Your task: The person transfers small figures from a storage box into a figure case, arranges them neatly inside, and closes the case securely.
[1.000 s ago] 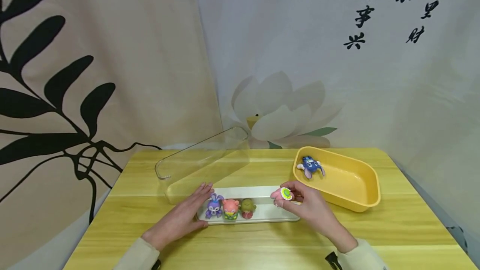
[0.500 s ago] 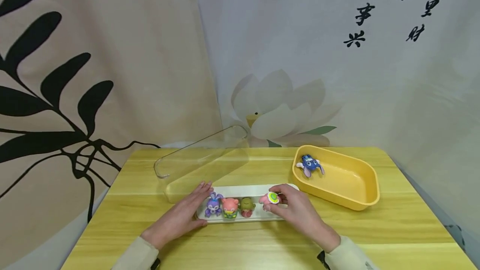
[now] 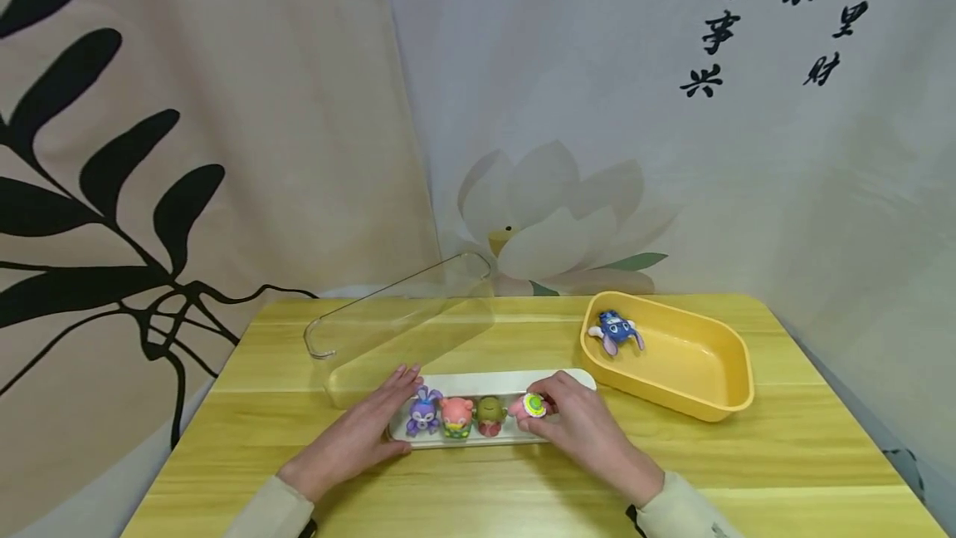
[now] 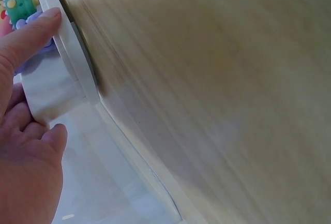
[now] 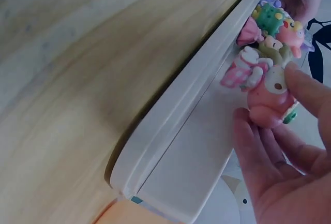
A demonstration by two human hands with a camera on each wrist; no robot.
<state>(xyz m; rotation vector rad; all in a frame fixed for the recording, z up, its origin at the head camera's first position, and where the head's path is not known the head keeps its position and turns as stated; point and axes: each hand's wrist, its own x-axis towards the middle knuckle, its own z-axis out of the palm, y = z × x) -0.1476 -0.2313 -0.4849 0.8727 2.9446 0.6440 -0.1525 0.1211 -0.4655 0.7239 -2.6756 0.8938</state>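
In the head view, a long white tray [image 3: 485,383] lies on the table. My left hand [image 3: 354,437] holds its left end, thumb at the front rim and fingers along the end and back. A purple rabbit figurine [image 3: 423,413], a pink figurine [image 3: 456,418] with a green and yellow lower part, and an olive-green figurine [image 3: 489,417] stand side by side in it. My right hand [image 3: 586,428] pinches a pink-and-white figurine [image 5: 270,105] between thumb and fingers, close beside the green one. Its round green, yellow and white base faces the head camera.
A yellow bin [image 3: 698,359] stands at the back right, with a blue long-eared figurine [image 3: 616,330] at its left end. A clear plastic cover [image 3: 411,330] stands behind the white tray at the back left. A printed cloth [image 3: 784,189] hangs behind the table.
My right hand has moved left along the white tray with the pink-and-white figurine, bringing it next to the green one. My left hand stays at the tray's left end.
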